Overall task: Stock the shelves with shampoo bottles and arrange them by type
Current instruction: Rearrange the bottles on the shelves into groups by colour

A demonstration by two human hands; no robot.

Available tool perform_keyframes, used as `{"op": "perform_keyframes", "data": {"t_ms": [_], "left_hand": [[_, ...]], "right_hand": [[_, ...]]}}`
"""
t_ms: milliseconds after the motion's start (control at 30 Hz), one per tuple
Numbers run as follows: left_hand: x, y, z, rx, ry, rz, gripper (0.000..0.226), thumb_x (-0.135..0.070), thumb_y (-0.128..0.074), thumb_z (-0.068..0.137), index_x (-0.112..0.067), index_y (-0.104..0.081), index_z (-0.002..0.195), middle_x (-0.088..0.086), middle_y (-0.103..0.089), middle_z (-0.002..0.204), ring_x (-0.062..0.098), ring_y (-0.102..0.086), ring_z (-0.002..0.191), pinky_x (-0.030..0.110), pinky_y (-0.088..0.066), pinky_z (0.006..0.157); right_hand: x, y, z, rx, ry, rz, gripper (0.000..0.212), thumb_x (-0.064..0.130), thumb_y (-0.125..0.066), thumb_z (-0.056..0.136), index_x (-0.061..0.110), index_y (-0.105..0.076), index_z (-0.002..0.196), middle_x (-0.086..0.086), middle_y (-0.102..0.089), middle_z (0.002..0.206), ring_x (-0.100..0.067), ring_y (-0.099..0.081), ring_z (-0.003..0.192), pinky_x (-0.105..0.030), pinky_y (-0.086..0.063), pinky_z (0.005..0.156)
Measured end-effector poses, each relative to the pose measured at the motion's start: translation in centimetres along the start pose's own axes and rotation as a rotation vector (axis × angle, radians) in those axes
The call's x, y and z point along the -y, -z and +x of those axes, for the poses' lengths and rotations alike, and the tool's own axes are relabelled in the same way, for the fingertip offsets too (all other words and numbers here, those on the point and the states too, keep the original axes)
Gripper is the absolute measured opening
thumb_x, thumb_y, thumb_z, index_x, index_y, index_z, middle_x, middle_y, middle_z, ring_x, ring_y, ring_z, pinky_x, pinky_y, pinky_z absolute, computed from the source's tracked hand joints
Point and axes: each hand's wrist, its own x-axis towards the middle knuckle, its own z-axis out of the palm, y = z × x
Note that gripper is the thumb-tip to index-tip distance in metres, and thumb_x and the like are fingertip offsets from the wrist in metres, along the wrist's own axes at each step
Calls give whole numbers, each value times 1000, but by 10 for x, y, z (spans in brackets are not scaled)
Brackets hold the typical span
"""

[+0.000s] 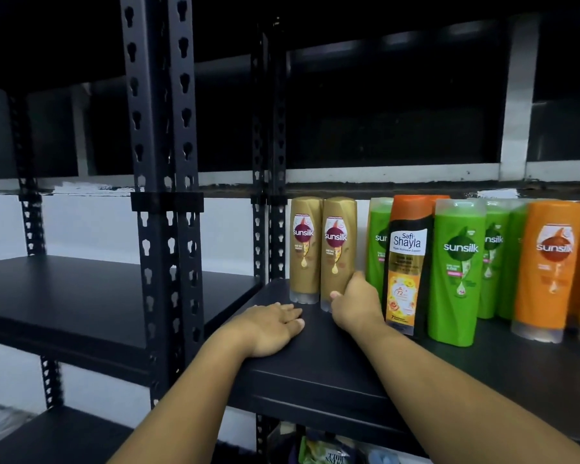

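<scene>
The right hand (355, 306) grips the base of a gold bottle (338, 242), which stands upright, second from the left end of the shelf (315, 363). The left hand (272, 324) lies flat on the shelf, fingers straight.

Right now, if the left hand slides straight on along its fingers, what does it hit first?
Likely the base of the second gold bottle, which the right hand holds. The left hand lies flat on the shelf; depth is unclear.
</scene>
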Motion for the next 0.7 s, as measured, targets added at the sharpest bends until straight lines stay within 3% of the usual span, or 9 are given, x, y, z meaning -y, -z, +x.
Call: {"op": "perform_keyframes", "data": {"t_ms": [200,500,700], "left_hand": [[0,-1,1,1,-8,10,54,-48,-27,110,-31,-25,162,-12,-15,170,11,-7,158,39,-2,129],[2,-2,1,-34,-17,-31,54,-48,-30,110,-31,-29,161,-12,-19,169,12,-10,158,38,-6,129],[10,-4,2,-156,32,-109,50,-54,-50,100,-36,-54,146,-10,-49,155,16,-45,142,35,-35,118]], "right_hand": [[-3,-4,4,-29,17,-46,31,13,-60,97,5,-48,124,-17,-60,123,-36,-59,115,-41,-50,94],[-6,-8,11,-28,23,-161,46,20,-57,100,2,-42,139,-19,-60,128,-38,-60,117,-42,-52,93],[-8,-9,4,-19,51,-218,54,21,-55,101,-1,-35,146,-21,-59,131,-38,-59,119,-41,-52,94]]}}
